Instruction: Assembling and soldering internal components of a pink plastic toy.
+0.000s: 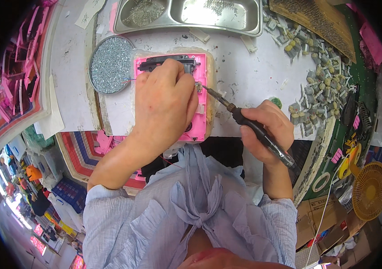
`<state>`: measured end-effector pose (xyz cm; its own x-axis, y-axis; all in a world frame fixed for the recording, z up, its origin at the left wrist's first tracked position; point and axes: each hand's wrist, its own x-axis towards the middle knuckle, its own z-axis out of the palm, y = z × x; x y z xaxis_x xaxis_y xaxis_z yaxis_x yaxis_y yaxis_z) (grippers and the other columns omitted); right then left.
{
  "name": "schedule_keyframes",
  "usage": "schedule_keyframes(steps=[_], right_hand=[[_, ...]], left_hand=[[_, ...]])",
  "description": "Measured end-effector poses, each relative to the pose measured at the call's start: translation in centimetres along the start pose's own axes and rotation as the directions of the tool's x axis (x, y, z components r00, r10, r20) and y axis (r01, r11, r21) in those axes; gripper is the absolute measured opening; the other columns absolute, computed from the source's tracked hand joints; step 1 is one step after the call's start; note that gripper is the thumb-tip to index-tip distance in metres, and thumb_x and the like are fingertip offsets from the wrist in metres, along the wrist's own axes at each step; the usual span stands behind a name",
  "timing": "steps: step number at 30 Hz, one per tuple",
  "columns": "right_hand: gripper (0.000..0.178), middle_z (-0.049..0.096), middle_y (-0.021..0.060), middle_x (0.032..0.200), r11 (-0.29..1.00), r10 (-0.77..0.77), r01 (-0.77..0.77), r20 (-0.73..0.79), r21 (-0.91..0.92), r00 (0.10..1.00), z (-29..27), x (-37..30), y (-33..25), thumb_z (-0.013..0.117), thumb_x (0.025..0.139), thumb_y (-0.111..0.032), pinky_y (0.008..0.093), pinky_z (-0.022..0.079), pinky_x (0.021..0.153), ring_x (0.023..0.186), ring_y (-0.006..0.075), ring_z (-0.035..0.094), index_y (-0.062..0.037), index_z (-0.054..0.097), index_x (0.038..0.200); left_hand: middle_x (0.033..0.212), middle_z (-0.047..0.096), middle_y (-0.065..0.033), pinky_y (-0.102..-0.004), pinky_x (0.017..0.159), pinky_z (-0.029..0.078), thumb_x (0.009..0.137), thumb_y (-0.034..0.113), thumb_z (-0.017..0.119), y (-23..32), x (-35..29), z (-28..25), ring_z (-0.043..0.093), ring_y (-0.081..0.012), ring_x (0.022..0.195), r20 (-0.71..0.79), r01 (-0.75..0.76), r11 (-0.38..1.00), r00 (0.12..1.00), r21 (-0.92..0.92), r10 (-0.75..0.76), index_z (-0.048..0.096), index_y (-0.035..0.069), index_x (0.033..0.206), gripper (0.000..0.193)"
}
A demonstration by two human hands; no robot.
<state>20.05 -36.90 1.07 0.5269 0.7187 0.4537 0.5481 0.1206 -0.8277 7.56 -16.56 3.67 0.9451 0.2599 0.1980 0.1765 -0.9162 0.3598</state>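
My right hand [269, 127] is wrapped around a black-handled tool [262, 134] with a collar and a thin dark shaft. Its tip slants up to the left and meets the right side of a pink plastic housing [206, 67]. Over that housing, my left hand [162, 89] is bent with thumb and fingers drawn together. What its fingertips hold is hidden behind them. A black bar-shaped part [155, 60] lies along the housing's far edge. A small metallic part [198, 87] sits right by the tool's tip. Thin wires come out past the housing's left side.
Left of the housing stands a round dish [110, 65] full of small screws. A steel tray [218, 29] with small metal parts lies at the far side. Several small grey motors [318, 85] are heaped on the right, beside a brown board [316, 22]. Pink parts fill the left edge.
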Motion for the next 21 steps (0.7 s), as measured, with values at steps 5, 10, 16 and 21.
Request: schedule_keyframes(steps=[5, 10, 16, 21], right_hand=[[0.029, 0.062, 0.0072, 0.069, 1.0, -0.007, 0.007, -0.013, -0.012, 1.0, 0.41, 0.06, 0.47, 0.079, 0.077, -0.003, 0.0332, 0.041, 0.052, 0.055, 0.0218, 0.053, 0.001, 0.07, 0.104], [0.03, 0.064, 0.0081, 0.071, 1.0, -0.001, 0.001, 0.008, -0.019, 1.0, 0.38, 0.2, 0.53, 0.079, 0.075, -0.001, 0.0333, 0.042, 0.052, 0.056, 0.0222, 0.054, 0.0006, 0.07, 0.104], [0.029, 0.067, 0.0091, 0.078, 1.0, 0.005, -0.005, 0.002, -0.013, 1.0, 0.77, 0.24, 0.32, 0.079, 0.073, 0.0, 0.0334, 0.044, 0.052, 0.057, 0.0228, 0.056, -0.0017, 0.071, 0.101], [0.035, 0.062, 0.006, 0.073, 0.987, -0.088, 0.096, 0.069, -0.131, 0.994, 0.6, 0.1, 0.54, 0.08, 0.066, 0.001, 0.0331, 0.044, 0.052, 0.058, 0.0237, 0.055, -0.0063, 0.073, 0.1]], left_hand=[[0.091, 0.053, -0.0083, -0.0413, 0.074, 0.037, 0.079, 0.012, 0.074, -0.03, 0.5, 0.32, 0.057, -0.0263, 0.084, -0.008, -0.023, 0.999, 1.0, 0.041, 0.024, 0.061, 0.007, 0.082, 0.014], [0.09, 0.053, -0.0088, -0.0415, 0.074, 0.037, 0.08, 0.012, 0.072, 0.08, 0.55, 0.07, 0.057, -0.0267, 0.083, 0.026, -0.02, 0.997, 0.999, 0.069, 0.018, 0.061, 0.006, 0.082, 0.012], [0.09, 0.054, -0.0098, -0.0424, 0.075, 0.039, 0.08, 0.013, 0.071, 0.32, 0.83, -0.3, 0.059, -0.0276, 0.084, 0.055, -0.02, 0.997, 0.998, 0.08, 0.015, 0.062, 0.006, 0.082, 0.011], [0.09, 0.054, -0.0101, -0.0425, 0.075, 0.039, 0.079, 0.013, 0.07, 0.34, 0.86, -0.23, 0.059, -0.0278, 0.084, 0.059, -0.022, 0.996, 0.998, 0.091, 0.016, 0.063, 0.006, 0.081, 0.01]])
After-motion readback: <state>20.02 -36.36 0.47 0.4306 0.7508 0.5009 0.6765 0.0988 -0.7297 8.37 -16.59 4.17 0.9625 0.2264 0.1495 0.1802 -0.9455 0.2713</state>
